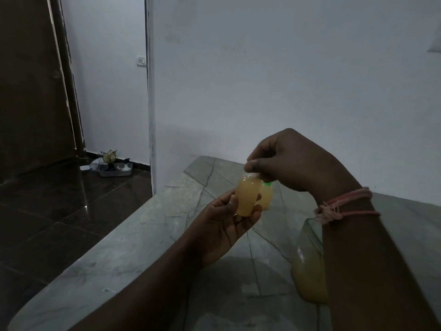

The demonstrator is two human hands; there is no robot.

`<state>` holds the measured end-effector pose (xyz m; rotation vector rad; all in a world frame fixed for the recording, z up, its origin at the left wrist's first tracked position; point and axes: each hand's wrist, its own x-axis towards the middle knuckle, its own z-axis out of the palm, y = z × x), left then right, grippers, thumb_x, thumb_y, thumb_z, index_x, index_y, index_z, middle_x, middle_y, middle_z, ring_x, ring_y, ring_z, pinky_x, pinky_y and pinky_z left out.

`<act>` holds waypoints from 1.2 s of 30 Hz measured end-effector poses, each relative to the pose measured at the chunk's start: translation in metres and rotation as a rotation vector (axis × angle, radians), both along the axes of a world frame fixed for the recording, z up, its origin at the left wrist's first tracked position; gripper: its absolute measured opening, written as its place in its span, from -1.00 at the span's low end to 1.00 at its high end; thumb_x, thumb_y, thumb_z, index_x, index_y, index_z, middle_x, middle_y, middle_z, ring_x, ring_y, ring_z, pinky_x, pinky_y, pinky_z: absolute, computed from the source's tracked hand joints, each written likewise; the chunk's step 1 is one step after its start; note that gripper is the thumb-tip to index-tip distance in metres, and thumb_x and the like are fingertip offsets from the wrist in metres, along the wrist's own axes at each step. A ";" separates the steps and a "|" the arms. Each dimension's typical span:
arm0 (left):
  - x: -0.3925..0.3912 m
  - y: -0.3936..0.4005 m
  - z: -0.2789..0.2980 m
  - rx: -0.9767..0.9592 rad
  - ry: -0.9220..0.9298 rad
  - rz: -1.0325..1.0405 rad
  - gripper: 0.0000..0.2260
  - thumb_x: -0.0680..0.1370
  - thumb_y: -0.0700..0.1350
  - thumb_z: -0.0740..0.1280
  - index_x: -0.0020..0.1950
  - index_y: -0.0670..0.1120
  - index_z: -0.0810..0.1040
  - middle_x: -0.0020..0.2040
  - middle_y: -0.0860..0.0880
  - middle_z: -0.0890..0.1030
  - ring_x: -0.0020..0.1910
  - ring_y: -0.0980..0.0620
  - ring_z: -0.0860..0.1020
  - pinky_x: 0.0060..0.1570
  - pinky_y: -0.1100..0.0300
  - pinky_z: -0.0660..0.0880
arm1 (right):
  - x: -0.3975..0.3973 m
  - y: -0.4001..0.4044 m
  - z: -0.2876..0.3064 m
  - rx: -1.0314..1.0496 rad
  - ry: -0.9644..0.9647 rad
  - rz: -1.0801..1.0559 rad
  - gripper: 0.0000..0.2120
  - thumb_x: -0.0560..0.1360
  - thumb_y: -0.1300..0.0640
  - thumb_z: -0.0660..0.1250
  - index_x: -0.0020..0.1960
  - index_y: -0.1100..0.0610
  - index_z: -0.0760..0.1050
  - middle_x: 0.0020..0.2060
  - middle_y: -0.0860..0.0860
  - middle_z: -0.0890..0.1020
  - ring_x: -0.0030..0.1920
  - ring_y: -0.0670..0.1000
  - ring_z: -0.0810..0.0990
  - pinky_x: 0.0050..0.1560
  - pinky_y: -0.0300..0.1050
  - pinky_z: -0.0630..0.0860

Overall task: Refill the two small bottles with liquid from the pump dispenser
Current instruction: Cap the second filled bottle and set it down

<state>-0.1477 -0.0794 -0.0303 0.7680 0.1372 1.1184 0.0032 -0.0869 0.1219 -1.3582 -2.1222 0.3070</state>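
Both hands met above the stone counter (167,211). My left hand (224,225) gripped the first small bottle (247,195) around its lower body, holding it upright and lifted clear of the surface, its long axis running near-vertical with the mouth pointing up. It looked full of yellowish liquid almost to the neck. My right hand (291,161) came down from above, thumb and forefinger pinched on something pale at the mouth; I judged it a cap or plug, though I could not tell which. So the coming move turned on that vertical line: my right fingertips sat directly over the opening, touching it. The second small bottle (266,195), green-capped, stood on the counter just behind, farther away. To the near right, partly behind my forearm, stood the large container (307,266) of the same liquid; its pump head was hidden.
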 end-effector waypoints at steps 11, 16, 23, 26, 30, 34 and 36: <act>-0.003 0.000 -0.003 -0.061 -0.047 -0.008 -0.43 0.51 -0.12 0.44 0.46 -0.24 0.36 0.27 -0.31 0.58 0.09 -0.21 0.62 0.11 0.00 0.60 | -0.006 -0.003 -0.003 -0.090 -0.054 0.044 -0.75 0.46 -0.03 0.41 0.13 -0.03 0.59 0.01 -0.07 0.65 -0.05 -0.10 0.62 0.08 0.00 0.56; -0.003 -0.002 -0.003 -0.011 -0.032 -0.031 -0.47 0.56 -0.12 0.40 0.45 -0.25 0.33 0.25 -0.30 0.59 0.10 -0.19 0.63 0.14 0.03 0.59 | -0.012 -0.001 -0.005 0.017 -0.038 -0.195 -0.56 0.29 -0.29 0.45 -0.29 0.12 0.61 -0.47 -0.01 0.65 -0.41 -0.05 0.66 -0.21 -0.01 0.65; -0.005 0.005 -0.006 -0.101 -0.079 -0.061 -0.50 0.60 -0.02 0.29 0.42 -0.32 0.42 0.19 -0.28 0.57 -0.03 -0.12 0.61 -0.04 0.08 0.62 | -0.010 0.001 -0.006 -0.139 0.067 0.016 -0.61 0.40 -0.31 0.33 -0.05 -0.01 0.58 -0.17 -0.03 0.67 -0.14 -0.02 0.65 0.00 0.11 0.59; -0.004 0.003 -0.006 -0.072 -0.093 -0.150 -0.52 0.64 0.04 0.20 0.34 -0.33 0.52 0.12 -0.24 0.57 -0.10 -0.06 0.56 -0.12 0.13 0.56 | -0.014 0.007 -0.015 -0.190 0.137 0.067 -0.69 0.47 -0.21 0.30 -0.02 0.02 0.59 -0.18 -0.01 0.68 -0.17 -0.01 0.67 0.07 0.19 0.56; -0.004 0.004 -0.005 0.015 -0.098 -0.164 -0.51 0.67 0.08 0.10 0.41 -0.28 0.35 0.07 -0.22 0.54 -0.21 0.00 0.48 -0.21 0.16 0.41 | -0.016 0.007 -0.029 -0.275 0.274 0.127 -0.56 0.48 -0.27 0.27 -0.04 0.11 0.61 -0.12 0.10 0.70 -0.07 0.12 0.67 0.11 0.24 0.52; -0.004 0.005 -0.006 0.045 -0.107 -0.200 -0.47 0.66 0.15 0.15 0.28 -0.30 0.53 0.04 -0.20 0.52 -0.24 0.02 0.43 -0.22 0.17 0.34 | -0.022 0.004 -0.044 -0.388 0.608 0.234 -0.52 0.44 -0.24 0.31 0.04 0.17 0.58 0.00 0.11 0.68 -0.26 0.13 0.59 -0.31 -0.01 0.48; -0.004 0.004 -0.006 0.053 -0.081 -0.191 -0.52 0.66 0.11 0.15 0.23 -0.28 0.57 0.02 -0.19 0.53 -0.25 0.03 0.45 -0.22 0.18 0.35 | -0.026 0.002 -0.051 -0.374 0.635 0.208 -0.53 0.48 -0.23 0.27 0.05 0.17 0.57 -0.01 0.04 0.69 -0.40 0.01 0.51 -0.42 -0.11 0.41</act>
